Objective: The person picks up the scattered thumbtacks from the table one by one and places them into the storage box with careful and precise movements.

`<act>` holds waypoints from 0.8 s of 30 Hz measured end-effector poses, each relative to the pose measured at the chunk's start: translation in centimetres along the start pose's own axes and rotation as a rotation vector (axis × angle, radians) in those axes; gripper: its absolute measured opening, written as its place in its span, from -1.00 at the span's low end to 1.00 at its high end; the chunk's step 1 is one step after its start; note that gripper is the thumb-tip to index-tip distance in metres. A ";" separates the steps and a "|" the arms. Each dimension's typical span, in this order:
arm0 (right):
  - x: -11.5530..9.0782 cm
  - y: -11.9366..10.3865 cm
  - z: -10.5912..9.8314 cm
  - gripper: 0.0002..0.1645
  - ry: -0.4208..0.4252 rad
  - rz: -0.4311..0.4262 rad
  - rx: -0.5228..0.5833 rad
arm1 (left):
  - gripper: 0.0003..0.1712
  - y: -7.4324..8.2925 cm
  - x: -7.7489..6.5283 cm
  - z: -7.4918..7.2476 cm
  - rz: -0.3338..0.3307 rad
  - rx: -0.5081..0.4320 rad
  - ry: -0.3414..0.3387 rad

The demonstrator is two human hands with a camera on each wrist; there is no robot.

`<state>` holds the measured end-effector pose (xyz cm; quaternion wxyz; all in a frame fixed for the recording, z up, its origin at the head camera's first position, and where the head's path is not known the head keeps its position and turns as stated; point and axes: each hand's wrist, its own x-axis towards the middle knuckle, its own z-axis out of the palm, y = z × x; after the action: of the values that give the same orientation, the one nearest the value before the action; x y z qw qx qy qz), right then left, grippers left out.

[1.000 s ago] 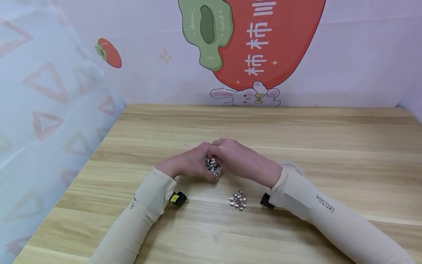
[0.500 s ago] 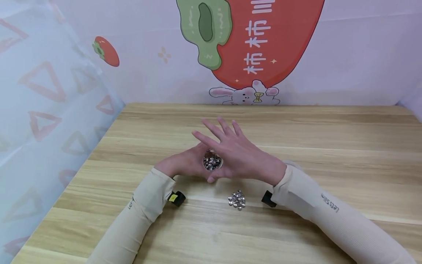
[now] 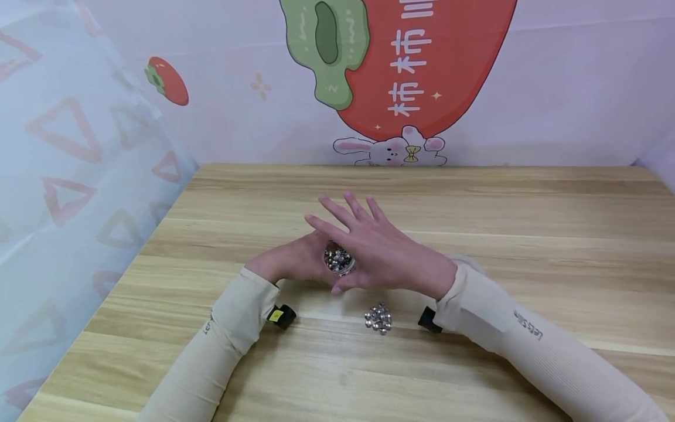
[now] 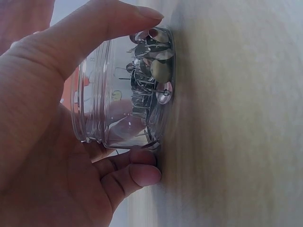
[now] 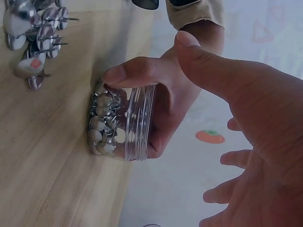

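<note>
A clear jar point(image 3: 339, 259) with metal thumbtacks point(image 5: 105, 120) in its bottom stands upright on the table. My left hand point(image 3: 295, 261) grips its side; in the left wrist view the thumb point(image 4: 109, 21) lies on one side of the jar and curled fingers on the other. My right hand point(image 3: 387, 255) is over the jar's right side, fingers spread and straight, with nothing in them. In the right wrist view, a gap shows between its thumb point(image 5: 213, 66) and the jar. A small pile of thumbtacks point(image 3: 378, 318) lies on the table in front of the jar.
Wooden tabletop point(image 3: 369, 375) runs back to a wall with printed persimmons and a rabbit. A pale, clear rounded edge point(image 3: 468, 262) shows behind the right sleeve. Black wrist devices point(image 3: 282, 316) stick out below both cuffs.
One second ago the right hand's fingers were curled down at the jar's mouth. They have since straightened and spread, uncovering the jar's opening. The left hand keeps its hold on the jar.
</note>
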<state>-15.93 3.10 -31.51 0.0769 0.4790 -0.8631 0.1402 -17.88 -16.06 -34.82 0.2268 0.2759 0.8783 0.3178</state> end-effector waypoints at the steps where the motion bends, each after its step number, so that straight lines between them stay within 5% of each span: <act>1: 0.0 -0.1 0.0 0.35 -0.003 -0.002 0.001 | 0.20 0.0 0.0 0.0 -0.010 0.011 0.006; 10: -1.6 -2.0 -1.0 0.27 -0.040 -0.026 -0.039 | 0.10 0.6 -0.2 0.1 -0.100 0.055 0.001; 17: -4.4 -3.4 -1.8 0.24 -0.066 -0.075 -0.057 | -0.50 0.4 0.2 -0.1 -0.026 0.091 -0.018; 24: -6.2 -4.1 -1.8 0.22 -0.074 -0.073 -0.069 | -0.23 0.1 0.1 0.0 -0.129 0.086 0.015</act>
<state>-9.18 6.63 -30.72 0.0666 0.5119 -0.8517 0.0899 -17.94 -15.93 -34.73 0.2279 0.2260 0.9088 0.2665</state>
